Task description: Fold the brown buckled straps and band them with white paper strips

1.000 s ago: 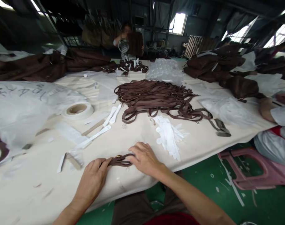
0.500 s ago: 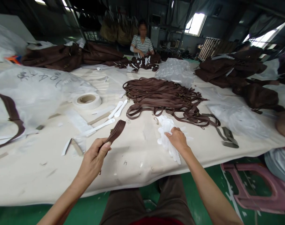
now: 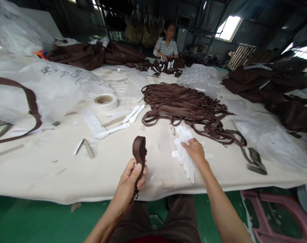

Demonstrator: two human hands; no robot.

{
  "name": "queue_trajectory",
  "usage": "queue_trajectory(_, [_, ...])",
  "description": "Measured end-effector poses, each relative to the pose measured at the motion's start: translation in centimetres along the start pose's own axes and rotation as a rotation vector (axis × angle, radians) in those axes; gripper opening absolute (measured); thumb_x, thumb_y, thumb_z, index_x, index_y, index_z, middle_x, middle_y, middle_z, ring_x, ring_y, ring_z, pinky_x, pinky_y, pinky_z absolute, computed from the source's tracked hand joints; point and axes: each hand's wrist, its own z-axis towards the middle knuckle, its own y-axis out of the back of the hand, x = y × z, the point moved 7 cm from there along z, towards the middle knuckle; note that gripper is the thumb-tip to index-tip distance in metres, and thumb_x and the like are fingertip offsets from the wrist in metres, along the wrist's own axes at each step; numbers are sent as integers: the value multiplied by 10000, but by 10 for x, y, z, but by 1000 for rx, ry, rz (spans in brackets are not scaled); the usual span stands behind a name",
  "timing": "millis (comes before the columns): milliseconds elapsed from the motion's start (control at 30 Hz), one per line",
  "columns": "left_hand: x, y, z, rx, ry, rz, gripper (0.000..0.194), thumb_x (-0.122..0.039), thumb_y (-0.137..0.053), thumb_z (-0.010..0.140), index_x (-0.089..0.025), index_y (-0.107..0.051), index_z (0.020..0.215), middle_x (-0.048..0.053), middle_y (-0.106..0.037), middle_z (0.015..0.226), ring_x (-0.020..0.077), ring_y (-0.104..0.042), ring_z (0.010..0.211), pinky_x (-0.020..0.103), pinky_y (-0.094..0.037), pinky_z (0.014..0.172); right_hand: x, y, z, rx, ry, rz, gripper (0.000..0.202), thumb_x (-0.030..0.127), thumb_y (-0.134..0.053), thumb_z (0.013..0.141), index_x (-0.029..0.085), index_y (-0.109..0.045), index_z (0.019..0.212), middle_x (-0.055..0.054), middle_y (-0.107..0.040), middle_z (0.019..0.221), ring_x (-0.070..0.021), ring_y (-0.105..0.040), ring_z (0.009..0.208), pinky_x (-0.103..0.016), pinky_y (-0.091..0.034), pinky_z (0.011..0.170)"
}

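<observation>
A folded brown strap (image 3: pixel 139 150) stands up out of my left hand (image 3: pixel 133 175), whose fingers and thumb are wrapped round its lower part near the table's front edge. Small brass-coloured fittings show on the strap. My right hand (image 3: pixel 194 150) rests on a pile of white strips (image 3: pixel 184 158), thumb and fingers closed on a strip at the top of it. Behind the pile lies a big heap of brown straps (image 3: pixel 178 101) with metal clips. Three loose white strips (image 3: pixel 136 113) lie left of that heap.
A white tape roll (image 3: pixel 105 102) and plastic sheeting (image 3: pixel 54 87) lie to the left. Bubble wrap (image 3: pixel 201 77) is behind the straps, brown bags (image 3: pixel 264 81) at the right. Across the table (image 3: pixel 54 182) sits a person (image 3: pixel 166 47). A pink stool (image 3: pixel 277 216) stands lower right.
My left hand has moved right, closer to the white pile, and the folded strap has turned more upright. My right hand stays at the pile. The view has shifted.
</observation>
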Motion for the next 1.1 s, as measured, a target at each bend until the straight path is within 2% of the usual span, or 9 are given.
queue_trajectory(100, [3, -4, -1, -10, -18, 13, 347, -524, -679, 815, -215, -533, 875, -69, -506, 724, 23, -291, 438, 144, -262, 404, 1, -1, 3, -28, -11, 59, 234, 387, -651, 762, 184, -639, 877, -153, -697, 952, -286, -651, 907, -347, -440, 724])
queue_trajectory(233, [5, -7, -3, -33, -22, 21, 350, -530, -666, 815, -209, -532, 849, -60, -520, 733, 28, -288, 439, 154, -264, 405, -2, -4, 7, -26, -4, 227, 142, 310, -647, 703, 230, -542, 651, -31, -607, 675, -218, -590, 718, -297, -387, 619])
queue_trajectory(433, [-3, 1, -4, -66, -32, -5, 322, -511, -665, 821, -219, -559, 904, -58, -545, 760, 36, -328, 452, 156, -290, 415, -1, 12, 9, 40, 81, 627, 377, 551, -625, 690, 238, -425, 623, 83, -367, 501, -101, -337, 461, -239, -280, 454])
queue_trajectory(533, [-9, 4, -2, -49, -51, -35, 287, -468, -678, 822, -220, -576, 923, -55, -549, 771, 37, -342, 463, 158, -297, 421, 9, 32, 8, 71, 146, 761, 393, 564, -687, 653, 220, -498, 669, 75, -415, 542, -94, -377, 498, -225, -307, 462])
queue_trajectory(667, [-20, 3, 2, -34, -93, -51, 261, -427, -680, 830, -208, -599, 945, -36, -563, 793, 43, -363, 485, 170, -314, 442, 31, 52, 1, 107, 263, 907, 310, 446, -762, 670, 195, -584, 706, 41, -544, 635, -105, -486, 597, -216, -392, 531])
queue_trajectory(767, [-27, 2, 3, -37, -121, -56, 264, -419, -681, 832, -199, -608, 958, -19, -582, 797, 50, -370, 490, 183, -321, 454, 49, 58, -9, 70, 343, 921, 293, 399, -759, 708, 200, -544, 716, 3, -656, 792, -140, -614, 721, -258, -492, 652])
queue_trajectory(867, [-34, 1, 3, -41, -130, -103, 258, -408, -691, 827, -199, -610, 955, -21, -584, 793, 45, -375, 484, 187, -318, 456, 70, 64, -28, -25, 520, 830, 228, 355, -677, 808, 216, -505, 755, -26, -689, 905, -175, -681, 842, -326, -547, 776])
queue_trajectory(967, [-40, -1, 1, -33, -144, -163, 255, -390, -700, 826, -194, -608, 962, -16, -589, 828, 35, -392, 486, 185, -316, 456, 99, 68, -62, -149, 866, 538, 73, 226, -550, 910, 225, -572, 840, -55, -697, 937, -174, -677, 908, -351, -548, 848])
queue_trajectory(1100, [-45, 0, -1, -3, -157, -227, 266, -385, -695, 842, -179, -604, 983, -3, -591, 858, 29, -410, 495, 185, -328, 464, 122, 66, -103, -266, 1221, 298, 176, 99, -516, 925, 236, -626, 942, -92, -703, 1043, -177, -677, 958, -349, -551, 863])
